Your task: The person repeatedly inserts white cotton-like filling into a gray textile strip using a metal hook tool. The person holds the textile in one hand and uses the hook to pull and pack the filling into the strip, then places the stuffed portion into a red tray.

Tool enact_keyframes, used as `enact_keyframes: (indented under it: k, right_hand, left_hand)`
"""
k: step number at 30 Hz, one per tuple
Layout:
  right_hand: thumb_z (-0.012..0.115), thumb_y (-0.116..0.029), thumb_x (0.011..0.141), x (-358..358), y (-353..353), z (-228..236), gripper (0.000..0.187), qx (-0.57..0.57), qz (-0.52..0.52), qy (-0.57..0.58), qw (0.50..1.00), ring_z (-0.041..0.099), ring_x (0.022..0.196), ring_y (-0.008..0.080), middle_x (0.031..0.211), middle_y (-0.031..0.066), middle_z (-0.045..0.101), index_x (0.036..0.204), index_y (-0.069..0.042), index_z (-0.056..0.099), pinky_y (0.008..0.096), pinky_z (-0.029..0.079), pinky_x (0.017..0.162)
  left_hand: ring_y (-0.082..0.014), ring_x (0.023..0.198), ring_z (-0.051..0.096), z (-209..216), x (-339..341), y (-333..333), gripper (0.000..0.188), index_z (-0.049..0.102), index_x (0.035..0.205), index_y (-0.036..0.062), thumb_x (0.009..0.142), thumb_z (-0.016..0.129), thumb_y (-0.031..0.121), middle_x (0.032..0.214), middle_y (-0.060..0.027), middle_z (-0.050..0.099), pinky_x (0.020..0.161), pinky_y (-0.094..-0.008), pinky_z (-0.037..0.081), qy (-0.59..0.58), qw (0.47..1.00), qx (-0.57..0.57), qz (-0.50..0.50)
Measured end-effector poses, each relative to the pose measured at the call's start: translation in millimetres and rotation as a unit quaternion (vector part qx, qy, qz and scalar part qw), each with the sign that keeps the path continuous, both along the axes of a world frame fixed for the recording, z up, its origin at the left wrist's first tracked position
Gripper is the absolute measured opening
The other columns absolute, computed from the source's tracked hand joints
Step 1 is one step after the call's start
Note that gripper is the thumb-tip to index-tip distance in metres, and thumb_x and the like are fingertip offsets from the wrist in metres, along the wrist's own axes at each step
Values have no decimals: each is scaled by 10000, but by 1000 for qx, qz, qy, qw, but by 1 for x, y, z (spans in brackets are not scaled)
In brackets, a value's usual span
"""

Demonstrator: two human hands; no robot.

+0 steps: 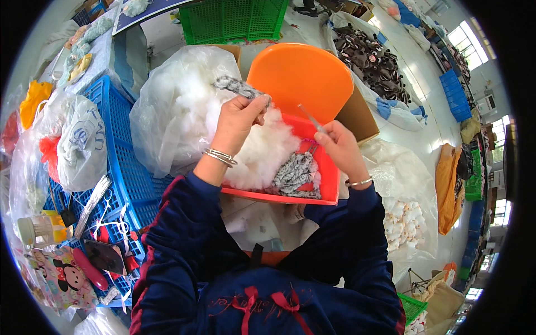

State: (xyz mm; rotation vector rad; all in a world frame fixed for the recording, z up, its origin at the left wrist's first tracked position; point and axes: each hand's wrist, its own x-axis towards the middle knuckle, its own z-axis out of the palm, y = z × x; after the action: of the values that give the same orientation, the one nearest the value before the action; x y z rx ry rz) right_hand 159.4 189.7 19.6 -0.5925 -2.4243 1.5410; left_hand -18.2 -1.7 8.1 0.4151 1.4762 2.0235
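Observation:
Pinched in my left hand (244, 116) is a small grey-and-white fabric piece (237, 86), long and narrow, raised over the white stuffing. My right hand (339, 142) grips a thin metal tool (310, 118), its narrow end pointing up and left toward the orange seat back. Below both hands, a red tray (329, 184) holds loose white stuffing (257, 156) and a heap of similar grey fabric pieces (296, 174). Against the tray's left side leans a clear plastic bag (151, 123) full of white stuffing.
An orange plastic chair (301, 75) stands just beyond the tray, beside a cardboard box (357, 117). Blue crates (125, 167) at left carry scissors (103, 215), a phone (106, 257) and a jar (36, 230). A sack of dark brown pieces (371, 64) lies far right.

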Motion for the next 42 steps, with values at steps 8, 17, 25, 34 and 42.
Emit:
enact_keyframes:
  k: [8, 17, 25, 34, 42]
  right_hand:
    - [608, -282, 944, -3, 30, -30, 310, 83, -23, -74, 994, 531, 629, 100, 684, 5, 590, 807, -4, 625, 269, 430, 601]
    - [619, -254, 903, 22, 32, -41, 289, 158, 50, -174, 971, 632, 753, 290, 792, 169, 656, 950, 30, 640, 368, 485, 712]
    - [622, -230, 903, 19, 41, -23, 265, 171, 56, -134, 975, 644, 804, 347, 835, 205, 651, 969, 26, 609, 403, 489, 716]
    - [693, -255, 804, -43, -4, -88, 340, 134, 50, -71, 987, 655, 842, 363, 852, 227, 656, 973, 30, 615, 407, 506, 743]
    - [703, -251, 760, -40, 24, -112, 263, 143, 120, -174, 967, 624, 675, 343, 665, 197, 605, 776, 4, 643, 428, 472, 642]
  left_hand:
    - [-96, 568, 565, -23, 15, 9, 397, 622, 673, -7, 846, 697, 343, 615, -62, 614, 536, -264, 454, 161, 963, -137, -167]
    - [-78, 592, 565, -20, 11, 8, 378, 640, 697, 15, 872, 691, 345, 635, -28, 619, 554, -235, 450, 180, 959, -145, -166]
    - [-91, 597, 566, -21, 3, 6, 370, 651, 718, 4, 865, 684, 342, 644, -39, 620, 577, -257, 459, 200, 954, -166, -150]
    - [-190, 585, 614, -55, 6, 7, 320, 665, 761, -28, 834, 664, 284, 628, -147, 625, 579, -345, 476, 351, 870, -230, -258]
    - [-374, 665, 626, -93, 14, 13, 296, 693, 738, 1, 765, 634, 290, 699, -224, 633, 663, -448, 502, 471, 756, -322, -320]
